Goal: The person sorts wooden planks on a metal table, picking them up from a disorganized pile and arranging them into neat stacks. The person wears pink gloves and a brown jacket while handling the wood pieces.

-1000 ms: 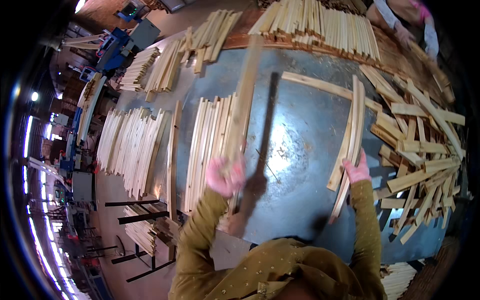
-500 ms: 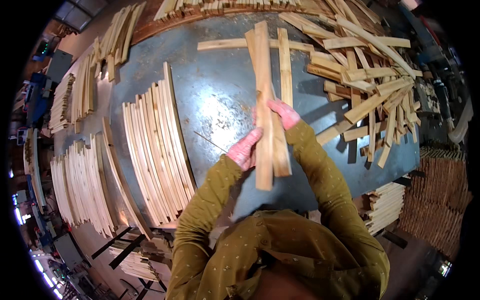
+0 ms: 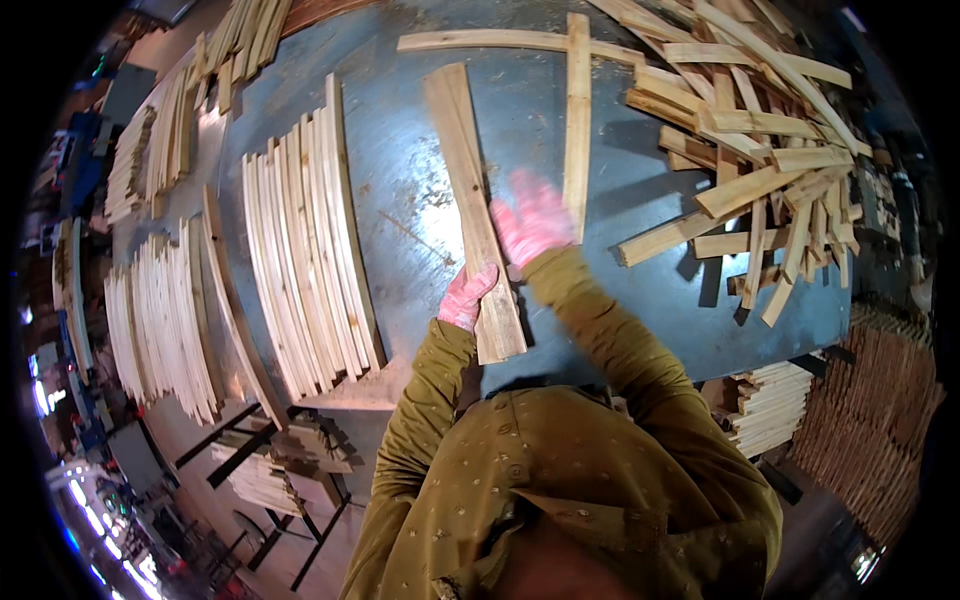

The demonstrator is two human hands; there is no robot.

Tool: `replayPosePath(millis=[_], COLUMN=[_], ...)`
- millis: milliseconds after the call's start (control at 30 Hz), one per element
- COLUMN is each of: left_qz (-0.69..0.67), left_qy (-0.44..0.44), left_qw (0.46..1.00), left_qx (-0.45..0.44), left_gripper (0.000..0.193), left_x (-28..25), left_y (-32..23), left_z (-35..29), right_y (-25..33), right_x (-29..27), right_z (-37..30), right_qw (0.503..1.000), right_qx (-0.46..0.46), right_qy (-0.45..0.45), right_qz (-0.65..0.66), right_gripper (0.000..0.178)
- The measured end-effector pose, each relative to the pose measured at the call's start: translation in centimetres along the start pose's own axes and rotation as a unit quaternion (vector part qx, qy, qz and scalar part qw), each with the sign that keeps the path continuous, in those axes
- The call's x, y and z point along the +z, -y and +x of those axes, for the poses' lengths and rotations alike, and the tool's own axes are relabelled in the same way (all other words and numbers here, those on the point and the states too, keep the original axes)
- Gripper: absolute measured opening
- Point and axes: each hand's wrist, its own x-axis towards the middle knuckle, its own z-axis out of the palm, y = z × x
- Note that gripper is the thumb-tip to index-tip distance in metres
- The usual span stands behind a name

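Note:
In my left hand point(image 3: 467, 297), gloved in pink, are long pale wooden slats point(image 3: 466, 200), laid nearly one over the other and slanting away from me. My left thumb rests across them near the close end. Close beside their right edge is my right hand point(image 3: 537, 222), also gloved and smeared by motion; its fingers look stretched out and hold nothing. Just past that hand, a single slat point(image 3: 577, 120) lies lengthwise on the grey metal table point(image 3: 400, 120). Its far part crosses another slat point(image 3: 480, 40) lying sideways.
A row of slats point(image 3: 305, 250) lies side by side on my left, with a lone slat point(image 3: 238, 310) and another row point(image 3: 165, 320) beyond. On the right is a loose jumbled heap of slats point(image 3: 760, 180). Stacked wood point(image 3: 860, 400) stands past the table's right edge.
The held slats have shifted left and come nearly into line, where they crossed before. My right hand has let go of them and moved off their right edge.

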Motion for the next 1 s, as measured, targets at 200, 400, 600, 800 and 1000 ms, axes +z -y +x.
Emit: replayPosePath(millis=[200,400,600,800,1000], left_qz=[0.069,0.265,0.182,0.618,0.798], left_qy=[-0.053,-0.178,-0.15,-0.353,-0.433], left_qw=[0.996,0.947,0.972,0.697,0.352], left_qx=[0.019,0.04,-0.003,0.088,0.228], left_gripper=[0.041,0.062,0.057,0.034,0.061], left_x=[0.0,0.9,3.2,-5.5,-11.2], left_y=[1.1,3.9,2.0,-2.4,-3.9], left_z=[-0.2,0.2,-3.1,-5.3,-6.5], right_y=[-6.0,-3.9,-6.5,-7.2,-6.3], right_x=[-1.7,2.6,2.7,-2.6,-3.4], right_z=[3.2,-6.3,-8.2,-7.1,-6.3], right_qw=[0.99,0.919,0.625,0.455,0.407], right_qx=[0.115,0.135,0.168,0.153,0.142], right_qy=[-0.011,0.162,0.299,0.325,0.317], right_qz=[-0.085,0.333,0.701,0.815,0.845], right_gripper=[0.088,0.085,0.071,0.057,0.057])
